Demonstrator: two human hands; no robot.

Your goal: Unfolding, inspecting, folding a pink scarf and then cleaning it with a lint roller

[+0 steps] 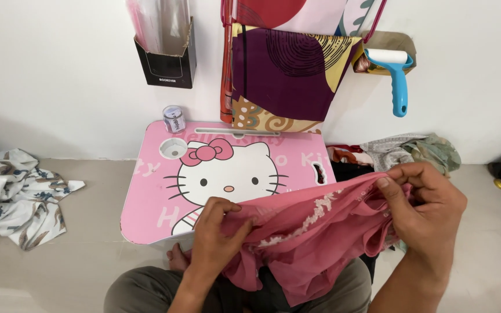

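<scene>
A pink garment (308, 237) with white lace trim is stretched between my two hands, above my lap. My left hand (215, 232) pinches its near left edge over the front of a small pink lap table (146, 197) printed with a white cartoon cat. My right hand (427, 203) grips the garment's upper right edge, fingers curled over the cloth, beyond the table's right side. The lower part of the garment droops onto my legs.
A small clear jar (174, 119) stands at the table's back left, by a round cup recess (173, 149). Patterned fabric (285, 75) hangs on the wall behind, with a blue lint roller (397, 72) and a black box (166, 58). Crumpled cloths lie on the floor at left (15, 197) and right (413, 152).
</scene>
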